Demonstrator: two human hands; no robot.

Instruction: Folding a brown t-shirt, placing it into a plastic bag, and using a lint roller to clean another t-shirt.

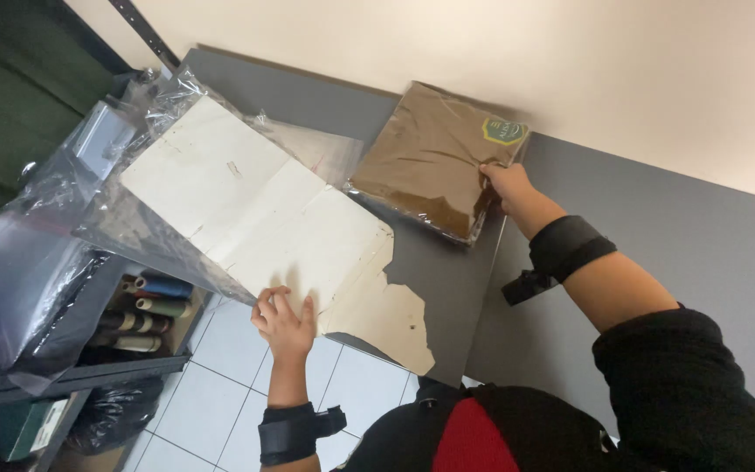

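A large creased sheet of cream paper (pixel 255 205) with a torn corner lies across the grey table (pixel 657 227), partly over clear plastic bags. My left hand (pixel 284 322) rests on its near edge, fingers spread. My right hand (pixel 507 182) grips the edge of a brown folded cloth packed in clear plastic (pixel 434 157), which lies flat on the table near the wall. Both wrists wear black straps.
Clear plastic bags (pixel 133 122) pile up at the table's left end. A metal shelf (pixel 89 371) below holds rolls of fabric (pixel 146 306) and dark bags. White floor tiles (pixel 229 376) show beneath. A cream wall (pixel 526 52) runs behind the table.
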